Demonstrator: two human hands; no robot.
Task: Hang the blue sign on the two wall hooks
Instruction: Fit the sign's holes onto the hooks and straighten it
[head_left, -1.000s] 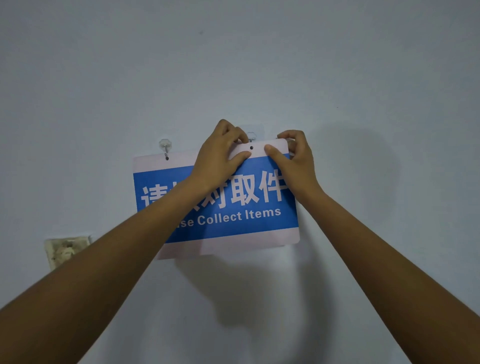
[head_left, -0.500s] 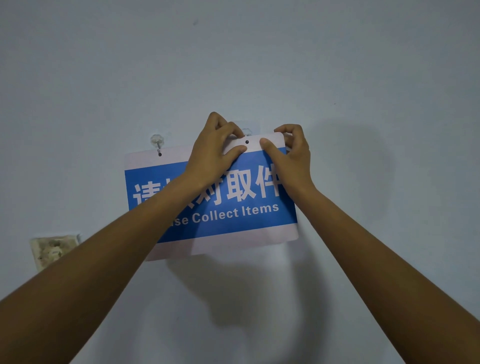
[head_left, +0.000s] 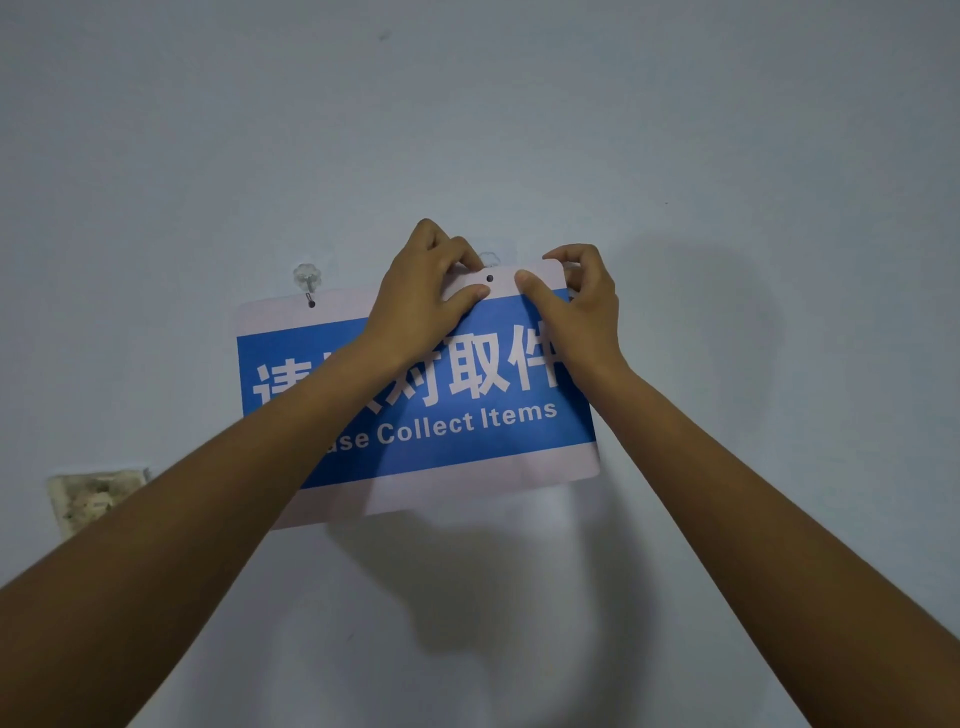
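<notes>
The blue sign (head_left: 467, 431) with white borders and white lettering lies flat against the pale wall, tilted with its right end higher. Its left hole sits on the clear left hook (head_left: 307, 278). The clear right hook (head_left: 489, 258) shows just above the sign's top edge, over the empty right hole. My left hand (head_left: 426, 291) pinches the top edge left of that hole. My right hand (head_left: 576, 306) pinches the top right corner, thumb on the sign's face.
A damaged, uncovered wall socket (head_left: 93, 499) sits low on the left. Both forearms cross the lower half of the view. The shadow of the sign and arms falls on the wall below and to the right.
The hands and sign have held nearly the same place against the wall. The right hole stays just under the right hook, and the view has shifted slightly.
</notes>
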